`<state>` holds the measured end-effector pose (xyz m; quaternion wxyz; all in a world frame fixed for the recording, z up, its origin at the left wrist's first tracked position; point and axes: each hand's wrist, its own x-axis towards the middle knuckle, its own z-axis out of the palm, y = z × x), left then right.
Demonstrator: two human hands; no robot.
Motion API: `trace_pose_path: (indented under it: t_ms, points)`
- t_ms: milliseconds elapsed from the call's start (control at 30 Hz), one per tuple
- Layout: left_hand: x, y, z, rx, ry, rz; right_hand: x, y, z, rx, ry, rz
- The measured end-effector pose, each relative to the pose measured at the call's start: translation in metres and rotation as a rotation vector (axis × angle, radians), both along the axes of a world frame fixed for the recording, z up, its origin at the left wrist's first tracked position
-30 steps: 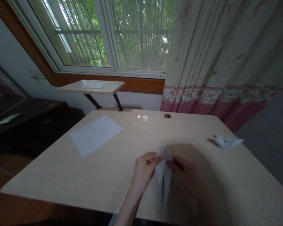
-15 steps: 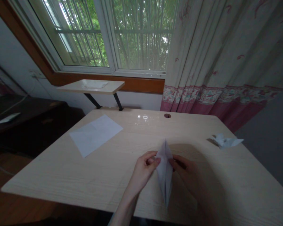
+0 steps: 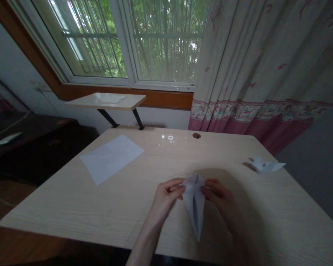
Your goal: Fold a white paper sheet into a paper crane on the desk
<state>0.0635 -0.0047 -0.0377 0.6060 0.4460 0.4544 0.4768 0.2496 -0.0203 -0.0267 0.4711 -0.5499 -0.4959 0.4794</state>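
Observation:
A folded white paper (image 3: 199, 207), long and pointed at both ends, is held between my hands above the front part of the table. My left hand (image 3: 169, 194) pinches its left edge, thumb on top and fingers beneath. On the opposite edge, my right hand (image 3: 217, 194) grips it the same way, with the thumb lying on the paper. A slit runs lengthwise down the middle, and its lower half gapes slightly. The fingertips under the paper are hidden.
A flat white sheet (image 3: 112, 159) lies on the left of the wooden table (image 3: 122, 210). At the right edge rests a folded paper figure (image 3: 266, 165). A raised shelf (image 3: 133, 101) on black legs holds a white item at the back left. Behind are a window and curtain (image 3: 255, 118).
My hands have moved slightly apart, and the folded paper has spread wider. Its middle slit gapes more, and the far tip has tilted lower. The sheet and paper figure stay put.

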Motion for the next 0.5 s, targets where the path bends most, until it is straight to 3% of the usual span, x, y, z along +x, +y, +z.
trace_pose_path:
  t_ms: [200, 500]
  points:
    - [0.0004, -0.0008, 0.0032, -0.029, -0.049, 0.005, 0.0005, -0.0018, -0.0031, -0.171, 0.099, 0.067]
    - [-0.0011, -0.0013, 0.0065, 0.021, -0.018, 0.002, 0.0029, -0.0058, -0.0014, -0.16, 0.156, -0.007]
